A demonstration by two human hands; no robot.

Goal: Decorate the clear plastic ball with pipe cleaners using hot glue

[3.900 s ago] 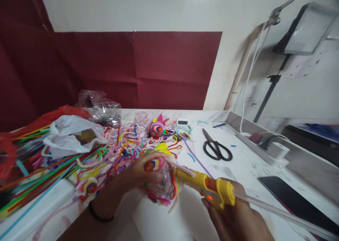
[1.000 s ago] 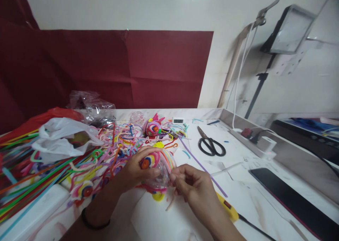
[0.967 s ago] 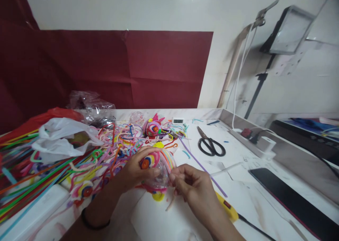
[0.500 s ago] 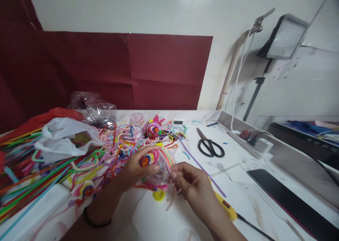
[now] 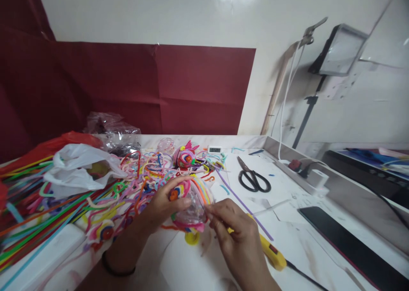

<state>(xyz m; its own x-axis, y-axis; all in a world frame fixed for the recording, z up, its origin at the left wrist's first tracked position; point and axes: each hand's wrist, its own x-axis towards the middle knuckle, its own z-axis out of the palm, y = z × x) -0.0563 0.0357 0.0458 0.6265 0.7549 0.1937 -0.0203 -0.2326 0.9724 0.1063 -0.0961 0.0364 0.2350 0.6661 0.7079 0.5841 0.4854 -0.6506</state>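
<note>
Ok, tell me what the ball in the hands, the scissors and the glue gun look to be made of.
Ball: clear glossy plastic, see-through with glints, wrapped in fuzzy coloured strips, probably pipe cleaners.
Scissors: dull grey metal blades, black handles, likely plastic.
Glue gun: smooth yellow plastic by its even colour.

Left hand [image 5: 166,203] raised near the middle of the table's near edge, forearm coming in from the lower left with a dark band around the wrist. Fingers curled and closed in a grasp, thumb lying across the front, palm turned to the right. Right hand [image 5: 234,229] entering from the lower right, back of hand upward, fingertips [image 5: 213,212] pinched together and pointing left, almost touching the left thumb.
</note>
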